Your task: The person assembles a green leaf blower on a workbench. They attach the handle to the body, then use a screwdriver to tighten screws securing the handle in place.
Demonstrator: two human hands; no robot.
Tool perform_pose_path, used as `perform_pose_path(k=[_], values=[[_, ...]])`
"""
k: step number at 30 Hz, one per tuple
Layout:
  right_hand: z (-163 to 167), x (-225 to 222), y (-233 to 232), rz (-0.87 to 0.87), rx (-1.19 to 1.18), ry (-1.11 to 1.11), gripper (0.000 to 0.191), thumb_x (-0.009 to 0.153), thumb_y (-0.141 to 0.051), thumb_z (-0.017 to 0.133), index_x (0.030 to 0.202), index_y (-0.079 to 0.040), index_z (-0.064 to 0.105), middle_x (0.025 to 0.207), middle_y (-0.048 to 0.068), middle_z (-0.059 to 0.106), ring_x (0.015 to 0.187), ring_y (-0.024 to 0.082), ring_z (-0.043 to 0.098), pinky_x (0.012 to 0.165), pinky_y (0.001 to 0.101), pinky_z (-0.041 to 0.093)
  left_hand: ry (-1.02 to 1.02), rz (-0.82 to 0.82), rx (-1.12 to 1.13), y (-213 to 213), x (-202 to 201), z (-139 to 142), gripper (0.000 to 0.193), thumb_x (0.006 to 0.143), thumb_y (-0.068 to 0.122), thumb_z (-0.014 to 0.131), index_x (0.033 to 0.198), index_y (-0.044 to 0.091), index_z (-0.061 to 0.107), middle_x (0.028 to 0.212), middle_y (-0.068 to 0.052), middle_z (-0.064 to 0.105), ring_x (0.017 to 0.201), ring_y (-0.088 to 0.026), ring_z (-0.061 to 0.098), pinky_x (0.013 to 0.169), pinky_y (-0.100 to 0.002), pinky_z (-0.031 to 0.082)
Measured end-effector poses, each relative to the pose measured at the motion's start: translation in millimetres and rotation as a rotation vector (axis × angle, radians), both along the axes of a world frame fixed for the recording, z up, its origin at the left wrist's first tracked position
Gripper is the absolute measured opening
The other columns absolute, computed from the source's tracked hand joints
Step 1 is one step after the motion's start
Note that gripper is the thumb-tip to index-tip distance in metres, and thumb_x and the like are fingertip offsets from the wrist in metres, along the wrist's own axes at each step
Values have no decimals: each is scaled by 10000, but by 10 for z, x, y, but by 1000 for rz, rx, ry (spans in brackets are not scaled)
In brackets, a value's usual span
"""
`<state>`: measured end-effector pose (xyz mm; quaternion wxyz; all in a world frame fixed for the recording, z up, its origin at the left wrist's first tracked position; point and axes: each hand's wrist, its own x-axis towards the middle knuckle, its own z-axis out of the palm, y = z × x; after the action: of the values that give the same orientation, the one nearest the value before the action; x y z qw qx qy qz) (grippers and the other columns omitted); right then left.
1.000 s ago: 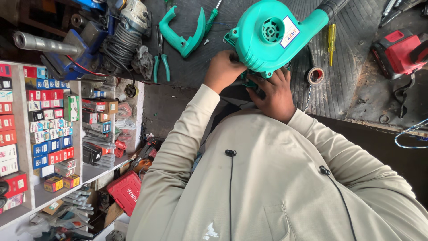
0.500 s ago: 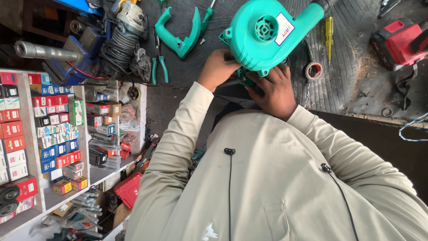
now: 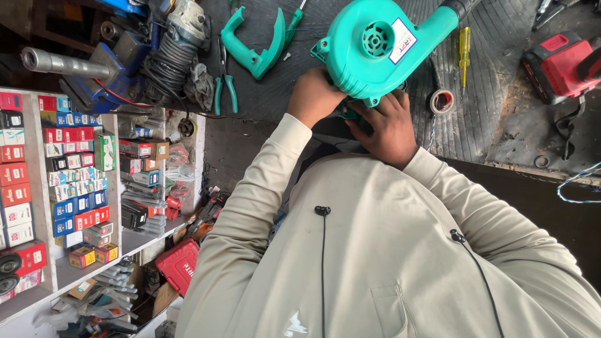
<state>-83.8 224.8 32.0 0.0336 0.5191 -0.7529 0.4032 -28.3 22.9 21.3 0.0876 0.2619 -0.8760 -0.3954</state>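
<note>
A teal electric blower (image 3: 375, 50) with a round vent and a label lies on the dark rubber-matted bench (image 3: 488, 125). My left hand (image 3: 313, 97) grips the lower left edge of its housing. Just under the housing, my right hand (image 3: 389, 128) closes its fingers on a dark part (image 3: 346, 114) that is mostly hidden. Both beige sleeves (image 3: 269, 188) reach up from my chest. A detached teal handle shell (image 3: 250, 53) lies to the left of the blower.
Teal-handled pliers (image 3: 224, 87), a green screwdriver (image 3: 294, 22), a yellow screwdriver (image 3: 464, 50), a tape roll (image 3: 442, 100) and a red power tool (image 3: 560, 66) lie on the bench. At the left are a grinder with coiled cable (image 3: 175, 44), a blue vise (image 3: 81, 75), and shelves of small boxes (image 3: 62, 181).
Both hands stay on the blower in the same places. Only the view shifts slightly; the blower has barely moved.
</note>
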Motion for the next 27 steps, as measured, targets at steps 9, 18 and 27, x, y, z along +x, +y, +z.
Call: perform_pose_path(k=[9,18,27], values=[[-3,-105,183,-16,-74,-68,428,801,-164,880,1172,-49,700,1157,134,644,1114,357,604,1007,490,485,19,36,-152,93,5,-11,307,745,353,800,819,61,740,830,-196,735,805,-422,710,694,-499,580],[104,-95,489,-36,-58,12,321,858,-80,869,1145,-52,728,1159,77,680,1066,304,646,956,451,499,51,-3,-44,54,65,27,323,774,269,791,996,42,733,897,-210,745,856,-403,732,744,-465,595],[-46,-184,174,15,76,162,124,913,-170,811,990,-87,760,1088,66,674,1064,300,607,957,445,446,237,-238,-511,503,723,443,553,788,277,864,1280,139,654,1375,-130,514,1190,-321,554,938,-514,454]])
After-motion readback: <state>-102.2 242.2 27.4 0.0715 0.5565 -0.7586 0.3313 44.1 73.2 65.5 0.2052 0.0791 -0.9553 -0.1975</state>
